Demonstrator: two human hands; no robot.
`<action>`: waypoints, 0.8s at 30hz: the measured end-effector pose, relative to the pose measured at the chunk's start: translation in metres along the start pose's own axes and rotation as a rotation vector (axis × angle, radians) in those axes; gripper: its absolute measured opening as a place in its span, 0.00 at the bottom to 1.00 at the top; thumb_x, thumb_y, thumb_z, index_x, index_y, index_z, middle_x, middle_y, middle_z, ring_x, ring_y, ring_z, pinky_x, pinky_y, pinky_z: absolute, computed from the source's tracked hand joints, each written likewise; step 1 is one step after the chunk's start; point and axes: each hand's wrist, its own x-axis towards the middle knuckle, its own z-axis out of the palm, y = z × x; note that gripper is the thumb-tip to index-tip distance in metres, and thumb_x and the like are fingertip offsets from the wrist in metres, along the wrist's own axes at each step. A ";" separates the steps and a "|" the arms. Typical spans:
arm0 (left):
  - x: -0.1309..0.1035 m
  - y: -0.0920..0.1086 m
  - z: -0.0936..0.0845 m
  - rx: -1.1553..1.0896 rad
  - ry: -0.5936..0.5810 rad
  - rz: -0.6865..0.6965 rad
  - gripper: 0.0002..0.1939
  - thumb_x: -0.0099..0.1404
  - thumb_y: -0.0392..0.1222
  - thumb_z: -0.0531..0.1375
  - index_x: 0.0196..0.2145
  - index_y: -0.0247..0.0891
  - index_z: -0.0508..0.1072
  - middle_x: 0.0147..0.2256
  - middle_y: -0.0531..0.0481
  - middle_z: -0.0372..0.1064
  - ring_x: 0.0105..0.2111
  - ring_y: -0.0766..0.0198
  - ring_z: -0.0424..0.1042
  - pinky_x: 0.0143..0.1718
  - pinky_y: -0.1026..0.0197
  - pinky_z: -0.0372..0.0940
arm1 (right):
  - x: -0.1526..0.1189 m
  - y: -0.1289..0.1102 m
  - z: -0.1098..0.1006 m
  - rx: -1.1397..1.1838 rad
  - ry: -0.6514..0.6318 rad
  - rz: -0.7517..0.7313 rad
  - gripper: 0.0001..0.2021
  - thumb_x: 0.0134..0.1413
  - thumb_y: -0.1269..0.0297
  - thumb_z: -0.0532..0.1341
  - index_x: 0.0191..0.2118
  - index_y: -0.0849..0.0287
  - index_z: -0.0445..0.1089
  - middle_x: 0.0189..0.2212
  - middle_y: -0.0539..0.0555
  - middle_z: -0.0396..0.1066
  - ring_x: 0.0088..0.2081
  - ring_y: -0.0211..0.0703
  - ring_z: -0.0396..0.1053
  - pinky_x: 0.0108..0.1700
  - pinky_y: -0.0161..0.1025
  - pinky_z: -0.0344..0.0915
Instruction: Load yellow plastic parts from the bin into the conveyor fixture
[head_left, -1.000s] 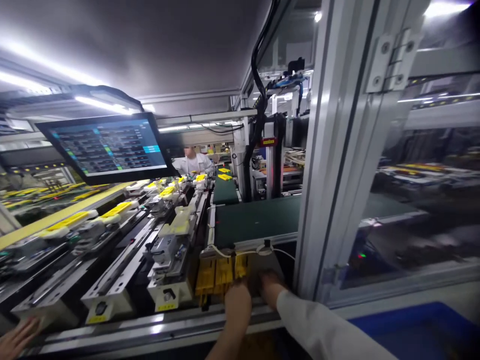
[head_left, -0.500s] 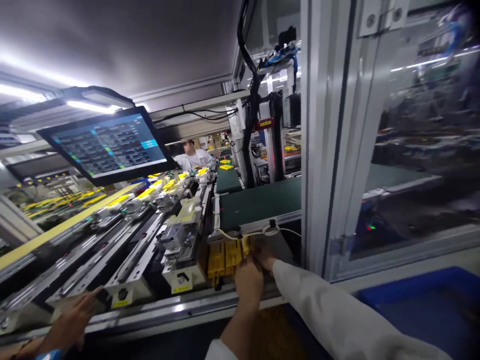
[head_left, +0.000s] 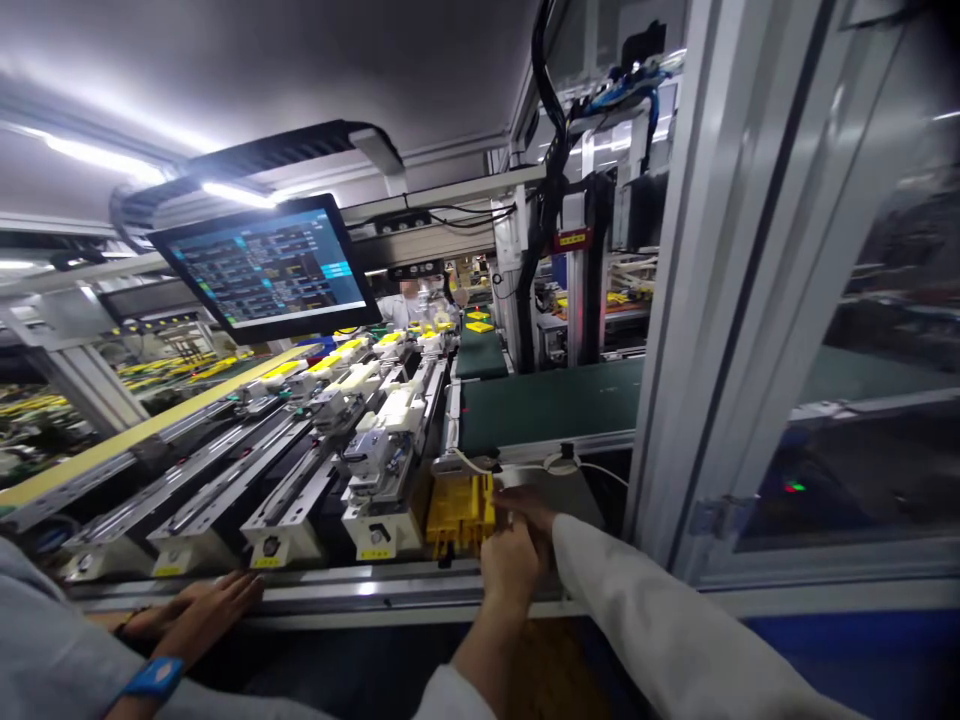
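Several flat yellow plastic parts point(head_left: 454, 510) lie packed side by side at the near edge of the line. At their right end, one yellow plastic part point(head_left: 488, 495) is tipped up on its edge. My left hand point(head_left: 511, 560) comes from below, with its fingers closed at the near end of that part. From the right, my right hand point(head_left: 531, 508) reaches over with its fingertips pinched against the part's side. The two hands overlap, so some fingertips are hidden.
A co-worker's hands point(head_left: 199, 612), one wrist with a blue band point(head_left: 156, 678), rest on the front rail at left. Machine rails with white fixtures point(head_left: 397, 408) run ahead. A green conveyor belt point(head_left: 547, 405) lies beyond, a monitor point(head_left: 266, 265) hangs above, and a metal post point(head_left: 686, 300) stands right.
The rightmost yellow part has gone from lying nearly flat to standing on edge. My view has swung left, and the co-worker's hands and sleeve show more on the rail.
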 end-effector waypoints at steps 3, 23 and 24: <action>0.000 0.002 -0.002 0.005 -0.010 0.009 0.17 0.67 0.45 0.48 0.47 0.33 0.68 0.33 0.38 0.74 0.37 0.52 0.75 0.36 0.57 0.64 | -0.004 0.005 -0.015 -0.446 -0.030 -0.011 0.14 0.57 0.65 0.55 0.34 0.66 0.76 0.37 0.61 0.77 0.40 0.47 0.73 0.43 0.39 0.65; 0.022 -0.047 -0.052 0.029 -0.149 -0.133 0.12 0.65 0.39 0.56 0.46 0.39 0.72 0.46 0.40 0.73 0.52 0.56 0.69 0.51 0.59 0.61 | -0.050 0.010 -0.048 -0.872 0.056 0.092 0.13 0.57 0.65 0.54 0.37 0.63 0.76 0.39 0.65 0.76 0.42 0.50 0.72 0.41 0.39 0.61; 0.028 -0.057 -0.062 0.029 -0.169 -0.112 0.11 0.65 0.39 0.57 0.45 0.41 0.73 0.47 0.43 0.73 0.53 0.57 0.68 0.52 0.60 0.60 | -0.049 0.009 -0.049 -0.850 0.059 0.103 0.13 0.56 0.65 0.55 0.37 0.63 0.76 0.39 0.64 0.76 0.42 0.50 0.73 0.40 0.38 0.61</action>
